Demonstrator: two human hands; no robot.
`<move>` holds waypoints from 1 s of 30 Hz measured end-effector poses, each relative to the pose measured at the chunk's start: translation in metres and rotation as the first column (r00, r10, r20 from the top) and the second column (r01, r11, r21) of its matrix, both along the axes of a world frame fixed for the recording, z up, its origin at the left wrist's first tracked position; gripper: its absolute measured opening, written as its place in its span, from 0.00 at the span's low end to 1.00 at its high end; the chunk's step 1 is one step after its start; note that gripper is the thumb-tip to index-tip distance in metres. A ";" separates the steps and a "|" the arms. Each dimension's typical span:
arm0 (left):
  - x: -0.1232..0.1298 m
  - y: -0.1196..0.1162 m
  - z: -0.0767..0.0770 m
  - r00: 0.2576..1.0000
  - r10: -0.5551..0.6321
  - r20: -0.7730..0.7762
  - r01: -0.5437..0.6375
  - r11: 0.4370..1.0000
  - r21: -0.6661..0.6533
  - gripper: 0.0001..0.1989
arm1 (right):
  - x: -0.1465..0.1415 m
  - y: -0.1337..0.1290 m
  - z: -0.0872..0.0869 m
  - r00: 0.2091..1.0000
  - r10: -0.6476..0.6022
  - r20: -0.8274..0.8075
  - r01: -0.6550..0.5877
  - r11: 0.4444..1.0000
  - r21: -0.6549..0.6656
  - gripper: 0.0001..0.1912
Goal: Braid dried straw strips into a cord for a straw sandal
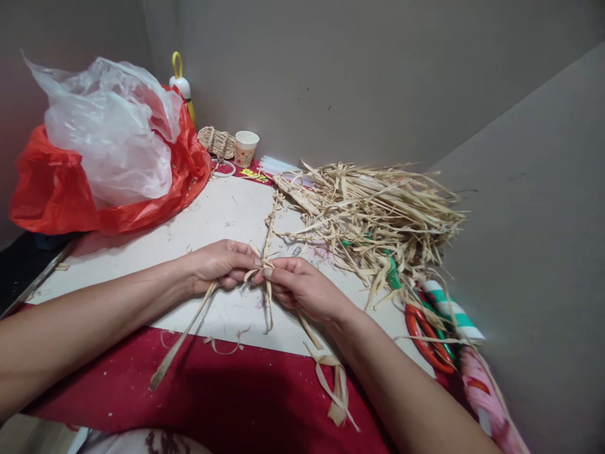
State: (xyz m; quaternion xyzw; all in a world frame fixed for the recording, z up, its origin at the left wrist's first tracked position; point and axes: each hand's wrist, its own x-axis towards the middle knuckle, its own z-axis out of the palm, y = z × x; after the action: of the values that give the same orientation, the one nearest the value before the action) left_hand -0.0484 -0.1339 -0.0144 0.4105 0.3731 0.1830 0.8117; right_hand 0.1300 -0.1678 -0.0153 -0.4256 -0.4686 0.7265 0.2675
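A thin braid (270, 228) of dry, straw-coloured plant strips runs down over a white sheet (198, 221) toward me. My left hand (227, 265) and my right hand (295, 284) meet at its near end, both pinching strips there with fingertips almost touching. One long strip (184, 337) hangs from under my left hand past the sheet's edge. Below my right hand trails another strip (338, 388), curled and loose. Short ends stick out between the two hands. Exactly which strip each finger presses is partly hidden.
A heap of dry strips (387, 208) lies at the back right, near red-handled scissors (428, 340) and a striped roll (454, 309). Red and white plastic bags (113, 145) fill the back left, beside a paper cup (246, 148) and a woven straw piece (217, 142). Grey walls stand behind.
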 end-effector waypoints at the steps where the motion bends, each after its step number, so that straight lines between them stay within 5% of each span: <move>1: 0.000 0.001 0.000 1.000 -0.006 0.011 0.006 1.000 -0.010 0.06 | 0.000 0.000 0.001 1.000 0.001 0.002 -0.001 1.000 -0.002 0.12; 8: -0.001 0.004 0.001 0.999 -0.010 0.031 0.011 0.999 -0.047 0.04 | 0.001 0.001 0.001 1.000 0.001 -0.001 -0.001 1.000 -0.007 0.12; 16: 0.004 -0.004 0.008 0.994 0.062 -0.093 -0.043 0.980 0.195 0.08 | 0.003 0.001 -0.003 1.000 0.011 0.000 -0.011 1.000 0.017 0.12; 22: 0.006 -0.005 0.007 0.991 0.071 -0.111 -0.040 0.966 0.255 0.07 | 0.004 0.002 -0.004 1.000 0.025 0.007 -0.025 0.999 0.037 0.12; 30: 0.003 -0.009 0.007 0.970 0.136 -0.200 0.015 0.792 0.610 0.03 | 0.002 0.002 -0.005 0.998 -0.002 0.056 -0.002 0.998 0.058 0.12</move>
State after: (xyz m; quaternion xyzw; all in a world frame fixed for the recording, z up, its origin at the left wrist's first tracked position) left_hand -0.0459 -0.1426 -0.0076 0.6554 0.4004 0.2695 0.5809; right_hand 0.1325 -0.1662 -0.0200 -0.4379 -0.4968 0.7003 0.2664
